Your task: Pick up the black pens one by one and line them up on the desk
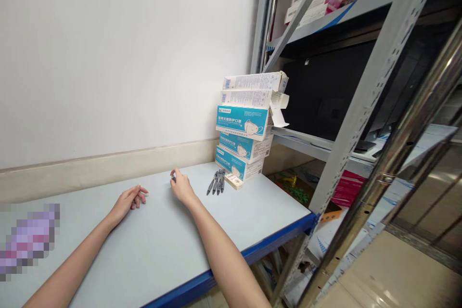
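Observation:
My right hand is over the middle of the light table, its fingers closed around a small dark object. Only a bit of that object shows between the fingers, so its kind cannot be made out. To the left, my left hand rests at the tabletop with loosely bent fingers apart and nothing in them. Several dark pens lie side by side to the right of my right hand. Beside them is a small pale printed box, close to the stacked mask boxes.
Several blue-and-white mask boxes are stacked at the table's back right, the upper ones with flaps open. A metal shelf rack holding a large black screen stands to the right. The table has a blue front edge. A blurred purple item lies far left.

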The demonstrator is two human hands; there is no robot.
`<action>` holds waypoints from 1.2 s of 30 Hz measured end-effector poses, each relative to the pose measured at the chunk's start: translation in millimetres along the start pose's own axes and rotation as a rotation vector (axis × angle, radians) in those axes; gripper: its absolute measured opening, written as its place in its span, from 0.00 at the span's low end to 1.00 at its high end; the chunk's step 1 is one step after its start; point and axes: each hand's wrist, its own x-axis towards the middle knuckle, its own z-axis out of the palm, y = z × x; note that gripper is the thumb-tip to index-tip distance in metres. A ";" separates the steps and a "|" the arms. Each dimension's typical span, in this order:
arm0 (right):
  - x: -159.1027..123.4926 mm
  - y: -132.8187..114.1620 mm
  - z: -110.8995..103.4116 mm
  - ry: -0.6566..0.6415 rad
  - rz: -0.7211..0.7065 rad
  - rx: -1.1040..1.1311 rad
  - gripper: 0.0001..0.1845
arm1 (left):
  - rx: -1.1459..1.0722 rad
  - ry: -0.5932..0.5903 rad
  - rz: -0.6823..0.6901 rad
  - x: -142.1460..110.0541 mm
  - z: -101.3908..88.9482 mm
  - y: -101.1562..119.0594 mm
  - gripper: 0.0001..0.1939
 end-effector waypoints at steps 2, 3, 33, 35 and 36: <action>-0.9 -0.9 1.4 -0.008 -0.013 0.011 0.18 | 0.002 -0.003 0.001 0.6 -0.2 -1.3 0.28; -1.4 -1.4 1.9 -0.017 -0.015 0.015 0.18 | 0.004 -0.005 0.001 0.8 -0.2 -1.8 0.29; 1.8 30.8 -12.1 0.143 0.014 -0.669 0.15 | -0.050 -0.015 0.021 1.4 5.6 -20.0 0.24; -1.5 15.1 -1.0 0.036 -0.060 -0.625 0.14 | -0.044 -0.030 0.031 0.8 5.9 -20.0 0.23; -3.6 7.3 4.7 -0.013 -0.101 -0.608 0.14 | -0.041 -0.037 0.038 0.4 6.0 -19.7 0.22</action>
